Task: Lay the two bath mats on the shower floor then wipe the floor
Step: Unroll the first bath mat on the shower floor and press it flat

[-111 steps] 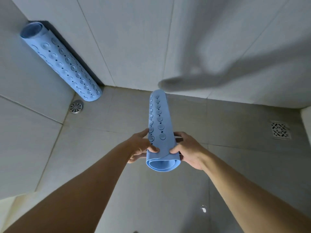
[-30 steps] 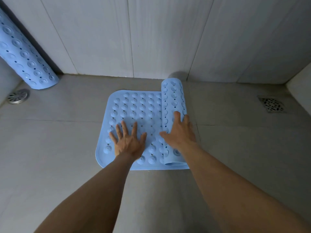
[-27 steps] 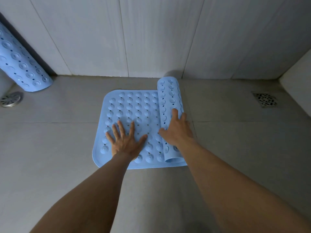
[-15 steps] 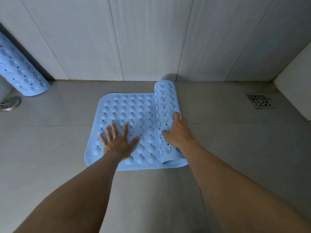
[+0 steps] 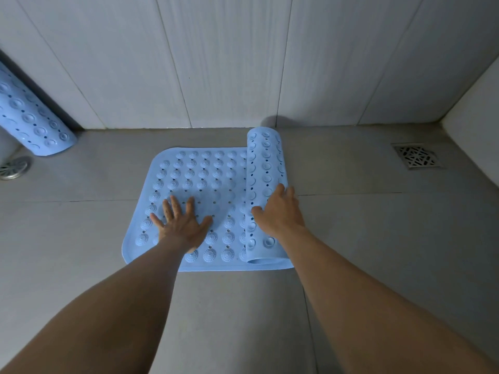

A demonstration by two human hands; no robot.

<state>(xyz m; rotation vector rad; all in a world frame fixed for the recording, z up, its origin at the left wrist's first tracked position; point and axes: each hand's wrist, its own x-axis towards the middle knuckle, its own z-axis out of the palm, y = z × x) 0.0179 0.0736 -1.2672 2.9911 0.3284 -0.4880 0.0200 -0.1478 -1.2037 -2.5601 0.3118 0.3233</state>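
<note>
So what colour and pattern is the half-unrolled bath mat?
The bath mat is light blue with rows of round bumps and small holes; head view.

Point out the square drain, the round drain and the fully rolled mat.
square drain (image 5: pixel 415 155), head view, grate middle.
round drain (image 5: pixel 13 167), head view, metal cover.
fully rolled mat (image 5: pixel 32 120), head view, dimpled side.

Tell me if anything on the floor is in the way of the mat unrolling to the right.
Nothing visible does. Right of the roll lies only floor, with the drain set into it farther right.
</note>
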